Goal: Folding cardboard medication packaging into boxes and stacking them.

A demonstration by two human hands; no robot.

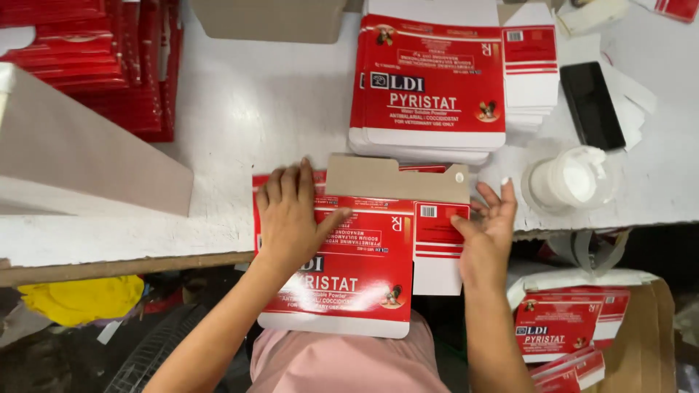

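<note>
A flat red and white carton blank (364, 266) lies across the front edge of the white table (247, 116), its lower part hanging over my lap. My left hand (291, 215) presses flat on its upper left panel, fingers spread. On its right side flap rests my right hand (489, 225), thumb on the flap, fingers apart and raised. The grey inner side of a folded-up panel (397, 178) shows just beyond my hands.
A stack of the same red blanks (429, 87) sits straight ahead. A black phone (591, 105) and a white round tub (571, 182) lie to the right. Folded red cartons (95, 58) pile up at far left, and more blanks (561, 327) fill a box at lower right.
</note>
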